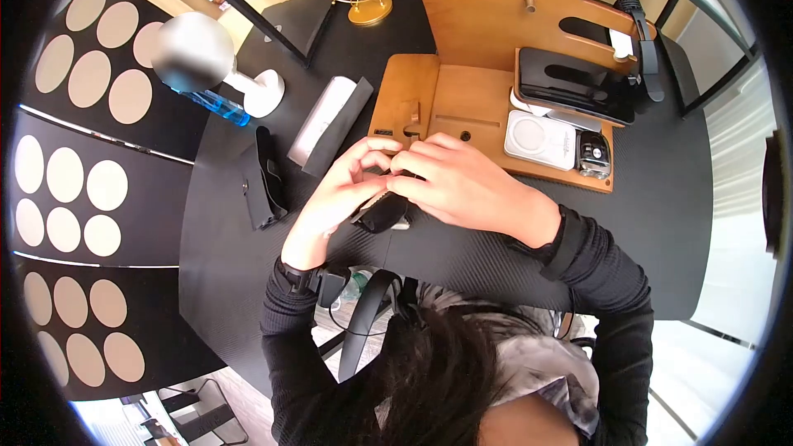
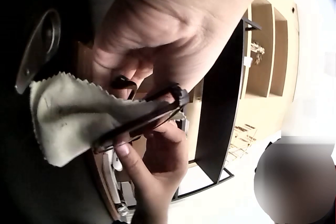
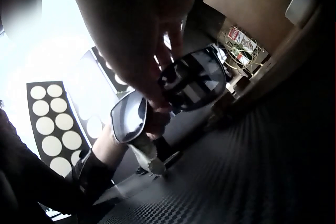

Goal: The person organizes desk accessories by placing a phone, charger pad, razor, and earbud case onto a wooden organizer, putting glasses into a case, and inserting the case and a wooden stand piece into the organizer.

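Observation:
Dark sunglasses (image 3: 194, 79) are between the two hands, over the near part of the desk. The right hand (image 1: 471, 182) pinches them around the middle of the frame, thumb and fingers showing in the left wrist view (image 2: 157, 174). A pale cloth (image 2: 68, 116) with a zigzag edge hangs from the left hand (image 2: 168, 29), lying against one lens; the same cloth (image 3: 147, 155) dangles below that lens in the right wrist view. The left hand (image 1: 334, 194) has its fingers bent around cloth and lens; its fingertips are partly hidden.
On the black desk (image 1: 223, 239) lie an open dark case (image 1: 264, 182) and a white-and-grey box (image 1: 330, 120). Behind the hands stands a wooden organizer (image 1: 471, 91) with a charger (image 1: 537, 139), a watch (image 1: 593, 153) and a black case (image 1: 574, 83). A white lamp (image 1: 264, 92) stands at left.

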`<state>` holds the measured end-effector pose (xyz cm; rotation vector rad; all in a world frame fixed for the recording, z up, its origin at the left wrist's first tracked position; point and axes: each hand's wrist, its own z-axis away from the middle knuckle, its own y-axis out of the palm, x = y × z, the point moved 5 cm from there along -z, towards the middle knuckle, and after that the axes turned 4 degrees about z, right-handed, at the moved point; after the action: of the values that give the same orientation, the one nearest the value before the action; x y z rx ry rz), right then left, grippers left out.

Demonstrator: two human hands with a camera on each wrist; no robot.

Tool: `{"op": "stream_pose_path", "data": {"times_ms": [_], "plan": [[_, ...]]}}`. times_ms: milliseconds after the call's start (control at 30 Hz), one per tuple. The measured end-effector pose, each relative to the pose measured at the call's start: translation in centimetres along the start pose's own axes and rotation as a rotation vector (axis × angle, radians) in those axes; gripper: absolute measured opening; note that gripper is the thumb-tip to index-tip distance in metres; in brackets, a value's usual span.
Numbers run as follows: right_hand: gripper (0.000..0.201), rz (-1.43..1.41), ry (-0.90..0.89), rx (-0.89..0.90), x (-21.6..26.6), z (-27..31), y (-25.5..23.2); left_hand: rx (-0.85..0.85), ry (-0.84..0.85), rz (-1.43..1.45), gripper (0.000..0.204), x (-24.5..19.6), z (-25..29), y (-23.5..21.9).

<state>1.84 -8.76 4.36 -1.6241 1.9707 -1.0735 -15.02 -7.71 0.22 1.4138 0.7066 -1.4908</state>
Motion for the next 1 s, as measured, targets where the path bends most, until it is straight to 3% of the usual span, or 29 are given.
{"op": "stream_pose_path", "data": {"times_ms": [167, 300, 367, 400, 467, 500, 533, 567, 600, 667, 733, 800, 867, 900, 933, 1000], "plan": [[0.014, -0.101, 0.091, 0.124, -0.1, 0.8, 1.1, 0.059, 0.02, -0.07, 0.053, 0.7, -0.8, 0.3], [0.01, -0.08, 0.074, 0.079, -0.1, 1.0, 1.1, 0.008, 0.003, -0.102, 0.054, 0.2, -0.3, 0.7], [0.012, -0.1, 0.101, 0.186, -0.1, 1.2, 1.7, -0.202, 0.349, -0.692, 0.051, -3.1, 1.2, 0.5], [0.012, -0.1, 0.102, 0.184, -0.2, 1.1, 1.5, -0.375, 0.437, -0.838, 0.047, -5.5, 2.2, 0.1], [0.009, -0.033, 0.089, 0.239, 0.1, 1.1, 1.2, -0.679, 0.37, -0.939, 0.032, -8.5, 5.3, -3.9], [0.009, -0.037, 0.087, 0.237, 0.2, 1.1, 1.2, -0.806, 0.479, -1.028, 0.029, -9.3, 6.9, -6.5], [0.01, -0.012, 0.054, 0.183, 0.3, 1.0, 1.1, -0.962, 0.479, -1.053, 0.03, -9.6, 8.6, -9.0], [0.01, 0.015, 0.022, 0.128, 0.5, 0.9, 0.9, -1.026, 0.413, -1.193, 0.033, -9.3, 10.3, -11.8], [0.01, 0.014, 0.022, 0.122, 0.5, 1.0, 1.1, -1.06, 0.247, -1.367, 0.048, -7.2, 12.2, -16.8], [0.012, 0.006, 0.012, 0.171, 0.4, 1.4, 2.0, -1.095, 0.008, -1.163, 0.071, -2.9, 13.7, -20.3], [0.013, -0.042, 0.049, 0.225, 0.3, 1.4, 2.1, -0.858, -0.081, -1.038, 0.084, 0.7, 13.9, -23.2], [0.014, -0.092, 0.081, 0.283, 0.4, 1.2, 2.1, -0.85, -0.099, -1.179, 0.084, 1.3, 14.4, -24.4], [0.015, -0.182, 0.13, 0.092, 0.5, 0.3, 0.6, -0.934, 0.072, -1.042, 0.087, 0.5, 14.5, -25.7], [0.015, -0.176, 0.128, 0.092, 0.9, -0.2, 0.1, -1.06, 0.115, -1.038, 0.089, -0.1, 15.3, -26.3], [0.016, -0.315, 0.157, 0.026, 1.3, -0.7, -0.6, -1.129, 0.293, -1.172, 0.09, -1.2, 15.8, -26.4], [0.02, -0.584, 0.18, -0.024, 2.3, -1.6, -1.5, -1.273, 0.517, -1.29, 0.096, -7.1, 14.1, -16.0]]}}
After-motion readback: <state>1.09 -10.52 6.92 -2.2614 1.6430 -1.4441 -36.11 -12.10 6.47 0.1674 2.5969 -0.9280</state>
